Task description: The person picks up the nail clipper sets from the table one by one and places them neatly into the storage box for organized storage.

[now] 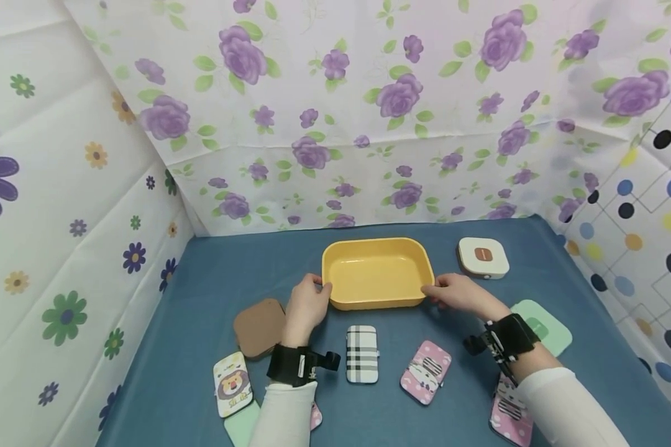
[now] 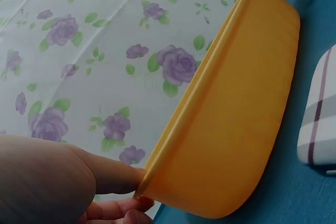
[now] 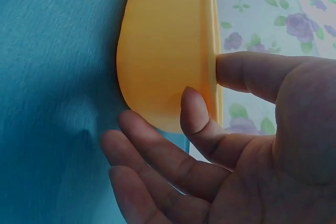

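Observation:
A yellow rectangular plastic tray [image 1: 377, 273] with rounded corners sits on the blue cloth, its inside bottom visible. At its left front corner my left hand [image 1: 307, 304] pinches the rim between thumb and fingers, which the left wrist view shows close up around the tray wall [image 2: 236, 103]. My right hand [image 1: 460, 293] holds the rim at the right front corner. In the right wrist view, the thumb and index finger of the right hand [image 3: 252, 129] take the rim while the other fingers spread loosely beneath. Just in front of the tray lies a plaid case [image 1: 361, 354].
Several small cases lie about the blue cloth [image 1: 391, 410]: a pink one [image 1: 426, 372], a brown one [image 1: 260, 328], a lion-print one [image 1: 232, 383], a cream one [image 1: 483, 257] and a mint one [image 1: 548, 329]. Another pink case [image 1: 509, 413] is partly under the right forearm. Flowered sheets [image 1: 363, 180] hang behind.

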The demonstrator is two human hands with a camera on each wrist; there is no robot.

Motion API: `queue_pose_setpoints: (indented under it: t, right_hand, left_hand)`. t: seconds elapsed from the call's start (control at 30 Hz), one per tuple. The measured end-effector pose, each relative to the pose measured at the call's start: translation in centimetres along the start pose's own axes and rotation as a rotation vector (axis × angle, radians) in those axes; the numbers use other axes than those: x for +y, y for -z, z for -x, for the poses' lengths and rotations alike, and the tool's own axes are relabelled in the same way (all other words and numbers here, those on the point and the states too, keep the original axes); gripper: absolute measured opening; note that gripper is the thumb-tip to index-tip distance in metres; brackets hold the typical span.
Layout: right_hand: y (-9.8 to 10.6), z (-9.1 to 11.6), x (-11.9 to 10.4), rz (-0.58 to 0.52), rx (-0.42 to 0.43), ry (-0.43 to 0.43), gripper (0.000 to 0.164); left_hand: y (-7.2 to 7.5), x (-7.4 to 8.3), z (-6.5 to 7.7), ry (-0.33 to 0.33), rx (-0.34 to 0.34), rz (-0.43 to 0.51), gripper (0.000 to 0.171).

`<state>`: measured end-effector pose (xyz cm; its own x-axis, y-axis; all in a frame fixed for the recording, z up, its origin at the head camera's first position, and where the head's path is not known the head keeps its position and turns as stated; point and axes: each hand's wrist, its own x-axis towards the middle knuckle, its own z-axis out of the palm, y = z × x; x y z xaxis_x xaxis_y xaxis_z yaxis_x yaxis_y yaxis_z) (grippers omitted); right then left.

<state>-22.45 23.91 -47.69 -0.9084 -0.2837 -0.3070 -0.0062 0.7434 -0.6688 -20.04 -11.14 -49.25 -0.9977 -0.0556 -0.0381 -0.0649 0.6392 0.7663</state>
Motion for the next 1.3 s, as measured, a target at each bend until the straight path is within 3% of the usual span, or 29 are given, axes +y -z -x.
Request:
queue_pose_setpoints:
  t: [0.37, 0.9, 1.3]
  right_hand:
    - [0.3, 1.1, 1.1, -0.02, 0.0, -0.01, 0.045]
    - [0.2, 1.5, 1.3, -0.044, -0.002, -0.022, 0.046]
    - [1.9, 3.6, 4.0, -0.064, 0.076, -0.067, 0.05]
  left_hand:
    - [-0.8, 0.7, 0.4, -0.046, 0.005, -0.023, 0.034]
    - [-1.2, 0.8, -0.2, -0.054, -0.014, -0.027, 0.038]
    - [-1.2, 0.8, 0.2, -0.031, -0.012, -0.003, 0.032]
